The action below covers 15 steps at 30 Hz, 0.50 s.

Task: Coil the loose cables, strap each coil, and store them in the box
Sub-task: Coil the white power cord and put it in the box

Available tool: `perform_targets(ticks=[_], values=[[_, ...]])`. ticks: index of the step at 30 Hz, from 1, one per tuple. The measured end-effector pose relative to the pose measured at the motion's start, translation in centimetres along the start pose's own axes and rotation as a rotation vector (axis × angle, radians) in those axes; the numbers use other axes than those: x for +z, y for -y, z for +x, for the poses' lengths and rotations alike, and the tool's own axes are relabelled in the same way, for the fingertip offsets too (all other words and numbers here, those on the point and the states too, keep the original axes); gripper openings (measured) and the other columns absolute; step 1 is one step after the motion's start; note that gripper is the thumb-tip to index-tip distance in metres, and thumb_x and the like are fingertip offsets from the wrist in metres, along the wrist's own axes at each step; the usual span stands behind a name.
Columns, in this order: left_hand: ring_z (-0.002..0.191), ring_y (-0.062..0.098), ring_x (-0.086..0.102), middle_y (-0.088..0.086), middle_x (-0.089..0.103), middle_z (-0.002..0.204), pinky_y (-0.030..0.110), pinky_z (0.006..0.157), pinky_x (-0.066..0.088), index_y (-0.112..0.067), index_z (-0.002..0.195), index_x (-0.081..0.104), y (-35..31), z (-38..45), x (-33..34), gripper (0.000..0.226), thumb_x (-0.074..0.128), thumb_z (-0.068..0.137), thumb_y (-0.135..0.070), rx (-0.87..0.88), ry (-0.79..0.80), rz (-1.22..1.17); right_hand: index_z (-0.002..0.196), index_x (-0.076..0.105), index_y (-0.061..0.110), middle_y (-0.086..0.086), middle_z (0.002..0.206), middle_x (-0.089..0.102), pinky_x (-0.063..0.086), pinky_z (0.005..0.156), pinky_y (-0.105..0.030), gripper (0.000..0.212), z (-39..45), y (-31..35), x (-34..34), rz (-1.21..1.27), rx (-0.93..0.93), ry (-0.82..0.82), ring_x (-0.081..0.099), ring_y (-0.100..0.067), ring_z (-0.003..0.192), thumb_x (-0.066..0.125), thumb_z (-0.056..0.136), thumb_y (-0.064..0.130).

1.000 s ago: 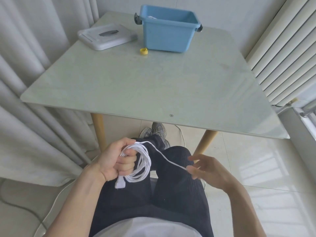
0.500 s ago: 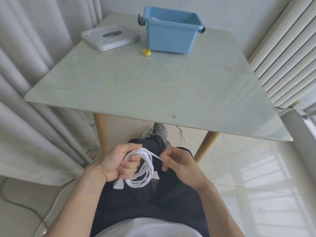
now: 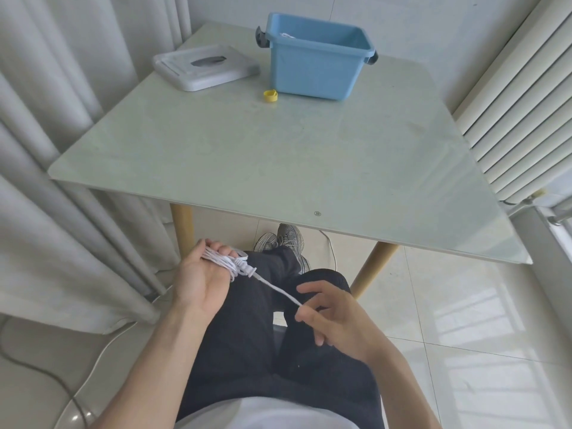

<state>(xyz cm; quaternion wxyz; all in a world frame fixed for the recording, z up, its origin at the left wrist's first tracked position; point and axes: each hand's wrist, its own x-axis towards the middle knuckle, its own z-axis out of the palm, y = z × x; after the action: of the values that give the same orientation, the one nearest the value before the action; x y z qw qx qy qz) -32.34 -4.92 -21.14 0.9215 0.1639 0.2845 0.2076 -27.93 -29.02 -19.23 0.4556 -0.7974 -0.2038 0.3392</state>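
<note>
- Since half a second ago, the right hand [image 3: 332,317] has drawn away from the coil toward the right, and a straight length of white cable [image 3: 276,289] now stretches between the two hands; the left hand [image 3: 201,275] has turned so its palm faces up.
- Coiled loops [image 3: 224,262] of the cable lie bunched across the left palm and fingers, with a few turns of the cable wrapped crosswise around the bundle just at the palm's right edge.
- Left fingers curl over the far side of the loops, gripping them.
- Right thumb and forefinger pinch the free end of the cable, the other fingers loosely bent below it.
- Both hands work low over the person's lap, in front of the near edge of the table [image 3: 278,168], above dark trousers.
- On the far side of the table stands a blue box [image 3: 312,69], with something white showing inside near its back wall.
- Just in front of the box's left corner sits a small yellow strap [image 3: 270,96], rolled into a ring.
- To the left of the box lies a flat white tissue holder [image 3: 204,68].
- Beside the table, curtains hang on the left and a white radiator [image 3: 523,113] stands on the right.
</note>
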Motion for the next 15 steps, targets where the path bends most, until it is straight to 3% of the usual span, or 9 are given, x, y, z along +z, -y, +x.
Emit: perform_targets(ticks=[2,5,8,11,13,15], values=[[0.060,0.012,0.043,-0.001,0.039,0.073,0.027,0.070,0.044,-0.015,0.080,0.040,0.5,0.1,-0.1,0.028,0.033,0.107,-0.019,0.087,-0.030,0.113,0.112,0.063,0.023,0.001,0.090,0.074,0.044,0.049,-0.019,0.018,-0.2,0.5,0.4,-0.069,0.031,0.051,0.060,-0.014,0.051,0.065,0.095,0.030],[0.057,0.011,0.053,0.002,0.044,0.072,0.028,0.066,0.050,-0.010,0.079,0.042,1.3,0.3,-0.3,0.030,0.036,0.108,-0.013,0.262,-0.062,0.343,0.094,0.070,0.021,0.000,0.076,0.073,0.043,0.051,-0.013,0.015,-0.5,1.1,0.6,-0.251,0.030,0.088,0.057,-0.009,0.048,0.063,0.095,0.035],[0.056,0.010,0.062,0.003,0.056,0.076,0.029,0.058,0.055,-0.010,0.084,0.048,2.1,0.3,-0.9,0.023,0.041,0.106,-0.009,0.372,-0.037,0.702,0.094,0.073,0.026,0.000,0.082,0.073,0.049,0.060,-0.022,0.012,-0.9,2.0,0.4,-0.208,-0.060,0.113,0.063,-0.008,0.062,0.068,0.092,0.037],[0.063,0.012,0.067,0.006,0.067,0.083,0.029,0.061,0.058,-0.004,0.103,0.052,2.2,-1.0,-0.8,0.008,0.045,0.103,-0.008,0.288,0.175,1.102,0.096,0.075,0.026,0.000,0.085,0.073,0.051,0.073,-0.039,0.007,-1.2,2.5,0.0,-0.021,-0.163,0.057,0.065,-0.026,0.078,0.070,0.092,0.029],[0.066,0.016,0.068,0.006,0.070,0.085,0.032,0.065,0.058,-0.004,0.107,0.053,2.3,-2.1,-0.3,0.009,0.047,0.102,-0.009,0.180,0.394,1.335,0.095,0.076,0.026,0.000,0.081,0.071,0.046,0.069,-0.036,0.009,-1.2,2.7,-0.6,0.028,-0.213,-0.014,0.059,-0.020,0.072,0.067,0.094,0.027],[0.067,0.016,0.067,0.005,0.069,0.083,0.029,0.069,0.057,-0.006,0.104,0.054,2.7,-3.1,0.3,0.010,0.047,0.103,-0.014,0.083,0.583,1.472,0.093,0.077,0.023,0.002,0.078,0.069,0.042,0.067,-0.025,0.012,-1.2,3.0,-0.9,0.064,-0.272,-0.055,0.057,-0.008,0.070,0.066,0.096,0.020]])
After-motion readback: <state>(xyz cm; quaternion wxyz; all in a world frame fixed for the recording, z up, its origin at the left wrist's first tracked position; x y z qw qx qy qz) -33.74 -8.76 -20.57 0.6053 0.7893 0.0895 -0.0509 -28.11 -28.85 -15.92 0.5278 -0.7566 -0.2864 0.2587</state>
